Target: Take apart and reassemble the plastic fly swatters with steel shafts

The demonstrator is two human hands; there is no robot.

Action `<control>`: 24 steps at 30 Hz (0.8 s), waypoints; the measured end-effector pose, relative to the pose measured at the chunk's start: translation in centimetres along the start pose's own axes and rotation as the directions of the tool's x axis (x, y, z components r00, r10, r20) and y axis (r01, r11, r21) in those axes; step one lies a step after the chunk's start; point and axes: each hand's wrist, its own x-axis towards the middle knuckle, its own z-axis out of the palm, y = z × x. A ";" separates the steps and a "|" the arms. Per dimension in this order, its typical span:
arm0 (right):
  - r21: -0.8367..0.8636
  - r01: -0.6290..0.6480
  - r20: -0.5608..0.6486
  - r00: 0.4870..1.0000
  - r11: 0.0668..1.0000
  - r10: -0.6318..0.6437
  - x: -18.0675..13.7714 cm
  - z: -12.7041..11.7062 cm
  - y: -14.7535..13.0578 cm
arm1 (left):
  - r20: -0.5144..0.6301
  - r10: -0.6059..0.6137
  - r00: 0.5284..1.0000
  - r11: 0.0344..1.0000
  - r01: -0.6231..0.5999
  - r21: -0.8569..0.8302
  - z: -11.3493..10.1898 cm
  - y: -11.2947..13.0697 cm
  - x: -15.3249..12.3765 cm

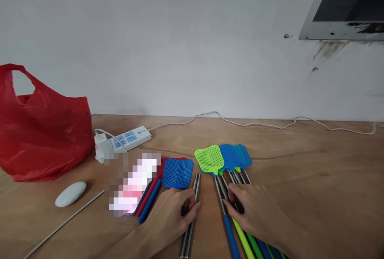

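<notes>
My left hand [172,211] rests on the tabletop with its fingers curled in. Its thumb and forefinger are at a pair of thin metal rods [189,233], which lie side by side. My right hand [255,209] is curled over the metal shafts of several fly swatters, thumb and forefinger close together; its other fingers are hidden. Those swatters have a lime-green head [210,158] and blue heads [234,156] fanned at the far end, with blue, lime and green handles [230,237] toward me. Left of the rods, a blue fly swatter [177,173] overlaps red ones.
A phone [135,189] with a blurred bright screen lies left of the blue swatter. Farther left are a white power strip [132,139] with a plugged-in adapter [103,147], a white oval object [71,194] and a red plastic bag [45,131]. A cable [255,124] runs along the wall.
</notes>
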 end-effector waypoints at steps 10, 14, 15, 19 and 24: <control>0.061 -0.161 -0.018 0.987 0.985 0.163 0.0 -0.2 -1.1 | 0.023 0.022 0.999 1.000 -0.022 0.008 -0.2 0.1 0.0; 0.344 -0.165 -0.061 0.978 0.924 0.197 0.2 0.0 0.1 | 0.018 0.028 0.999 1.000 -0.028 0.010 -0.2 0.0 0.0; 0.454 -0.168 -0.054 0.975 0.875 0.215 0.3 0.0 0.5 | 0.014 0.029 0.999 0.999 -0.029 0.013 -0.2 0.0 0.0; 0.847 -0.196 0.033 0.947 0.494 0.319 0.9 -0.1 1.6 | 0.015 0.029 0.999 1.000 -0.029 -0.002 -0.2 0.0 -0.1; 0.959 -0.282 0.266 0.847 -0.036 0.459 1.4 -0.2 1.4 | 0.016 0.024 1.000 0.998 -0.023 -0.066 -0.3 0.1 -0.2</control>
